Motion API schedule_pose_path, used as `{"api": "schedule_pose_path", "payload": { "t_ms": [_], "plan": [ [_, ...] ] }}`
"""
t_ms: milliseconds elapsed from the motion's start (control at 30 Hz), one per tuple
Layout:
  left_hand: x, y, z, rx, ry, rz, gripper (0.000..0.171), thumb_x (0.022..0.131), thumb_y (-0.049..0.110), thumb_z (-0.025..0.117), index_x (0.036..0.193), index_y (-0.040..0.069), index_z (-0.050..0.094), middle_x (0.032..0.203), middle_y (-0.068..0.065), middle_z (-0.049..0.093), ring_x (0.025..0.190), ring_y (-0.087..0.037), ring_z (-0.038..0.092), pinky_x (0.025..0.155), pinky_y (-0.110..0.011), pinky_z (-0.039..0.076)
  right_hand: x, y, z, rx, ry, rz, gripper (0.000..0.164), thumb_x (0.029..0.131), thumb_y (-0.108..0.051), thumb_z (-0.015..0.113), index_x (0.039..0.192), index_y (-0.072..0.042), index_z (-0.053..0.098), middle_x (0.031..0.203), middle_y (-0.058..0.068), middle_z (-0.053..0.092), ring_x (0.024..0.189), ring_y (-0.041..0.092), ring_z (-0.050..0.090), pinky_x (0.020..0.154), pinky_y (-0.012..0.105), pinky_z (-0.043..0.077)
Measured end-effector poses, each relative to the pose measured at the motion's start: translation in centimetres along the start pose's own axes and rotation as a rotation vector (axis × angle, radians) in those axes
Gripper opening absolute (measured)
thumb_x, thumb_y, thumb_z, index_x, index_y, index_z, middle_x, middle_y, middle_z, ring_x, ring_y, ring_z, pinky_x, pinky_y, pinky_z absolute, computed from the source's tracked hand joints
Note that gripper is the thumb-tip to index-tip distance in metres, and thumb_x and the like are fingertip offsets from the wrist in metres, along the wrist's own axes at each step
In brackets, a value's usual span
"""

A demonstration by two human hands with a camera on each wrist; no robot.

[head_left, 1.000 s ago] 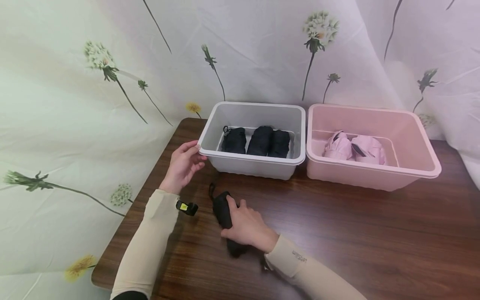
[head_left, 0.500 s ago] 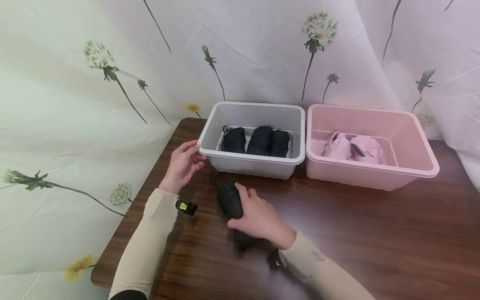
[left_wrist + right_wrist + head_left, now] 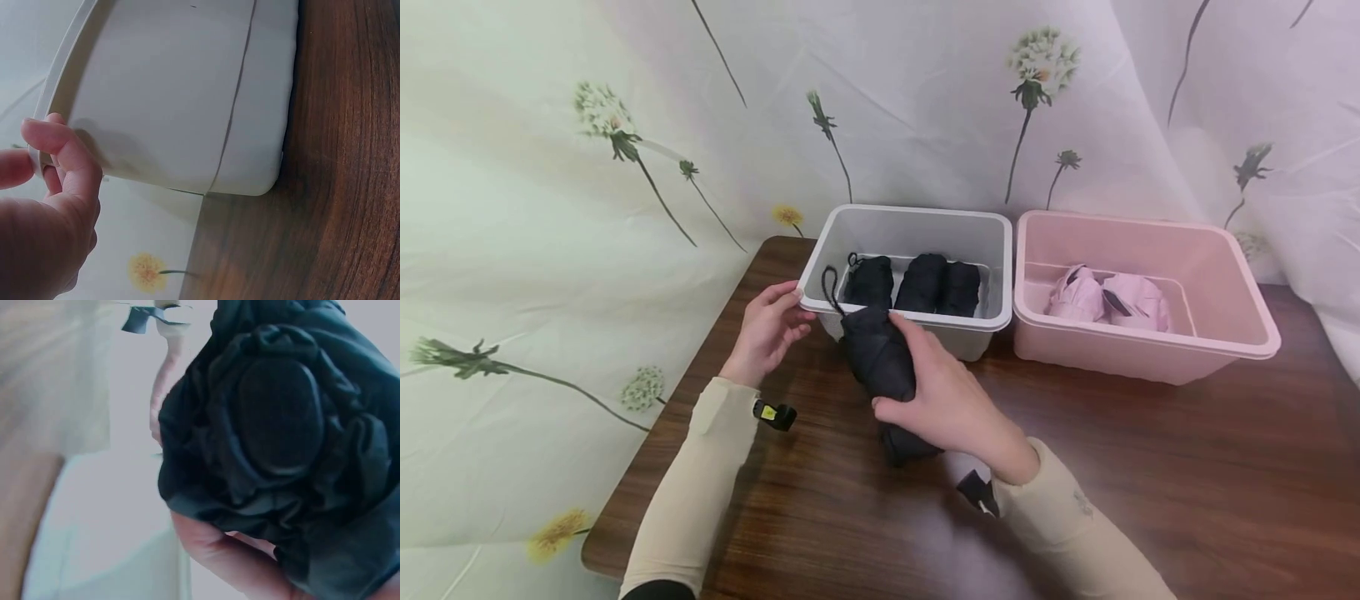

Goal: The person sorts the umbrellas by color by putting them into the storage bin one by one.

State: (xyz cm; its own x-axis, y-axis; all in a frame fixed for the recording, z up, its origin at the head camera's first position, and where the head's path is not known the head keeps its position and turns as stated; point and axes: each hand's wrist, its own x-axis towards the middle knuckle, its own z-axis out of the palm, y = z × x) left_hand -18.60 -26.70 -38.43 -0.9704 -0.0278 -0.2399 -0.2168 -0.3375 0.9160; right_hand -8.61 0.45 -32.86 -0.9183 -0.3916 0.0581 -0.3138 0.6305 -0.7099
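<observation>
My right hand (image 3: 951, 400) grips a black folded umbrella (image 3: 880, 358) around its middle. The umbrella is tilted over the table, its looped cord overlapping the front left of the grey bin (image 3: 955, 340) in the head view. Seen from the right wrist, the umbrella's oval handle end (image 3: 281, 419) faces the camera amid gathered black fabric. At the bin's front left corner, my left hand (image 3: 767, 329) pinches the rim between thumb and fingers; the left wrist view shows the bin's wall (image 3: 169, 81) beside it. Several black folded umbrellas (image 3: 922, 283) lie inside the grey bin.
Close on the right of the grey bin stands a pink bin (image 3: 1112, 354) with two pink folded umbrellas (image 3: 1135, 300) in it. Both bins are at the back of the dark wooden table (image 3: 1097, 467), against a flower-printed curtain (image 3: 925, 108).
My right hand has lifted the black umbrella from the table and moved it forward to the grey bin's front side. The left hand stays on the bin's rim.
</observation>
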Motion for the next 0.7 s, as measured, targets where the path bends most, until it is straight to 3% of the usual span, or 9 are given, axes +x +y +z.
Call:
{"api": "schedule_pose_path", "payload": {
  "t_ms": [133,300,700],
  "plan": [
    [0.1,0.0,0.1,-0.006,0.001,-0.004,0.018,0.098,0.012,0.055,0.115,0.011,0.053,0.093,-0.003,0.063,0.065,-0.012,0.064,0.059,-0.023,0.051,0.3,0.0,-1.6,0.044,0.081,-0.052,0.093,0.074,-0.032,0.074,0.152,-0.023,0.023,0.151,0.003,0.039,0.133,0.021,0.046,0.108,0.043,0.040],
    [0.1,0.0,0.0,-0.010,0.002,-0.004,0.018,0.098,0.012,0.055,0.115,0.011,0.052,0.094,-0.004,0.062,0.065,-0.012,0.064,0.059,-0.023,0.051,0.8,0.1,-2.9,0.087,0.165,-0.066,0.093,0.074,-0.030,0.075,0.152,-0.022,0.024,0.149,0.003,0.041,0.131,0.020,0.047,0.109,0.043,0.039],
    [0.3,-0.1,-0.1,-0.015,0.011,-0.016,0.019,0.097,0.013,0.057,0.116,0.012,0.053,0.097,-0.005,0.061,0.066,-0.012,0.064,0.059,-0.024,0.051,1.8,0.5,-5.4,0.257,0.278,-0.030,0.089,0.077,-0.024,0.077,0.150,-0.028,0.025,0.129,0.011,0.056,0.107,0.023,0.057,0.092,0.041,0.046]
  ]
}}
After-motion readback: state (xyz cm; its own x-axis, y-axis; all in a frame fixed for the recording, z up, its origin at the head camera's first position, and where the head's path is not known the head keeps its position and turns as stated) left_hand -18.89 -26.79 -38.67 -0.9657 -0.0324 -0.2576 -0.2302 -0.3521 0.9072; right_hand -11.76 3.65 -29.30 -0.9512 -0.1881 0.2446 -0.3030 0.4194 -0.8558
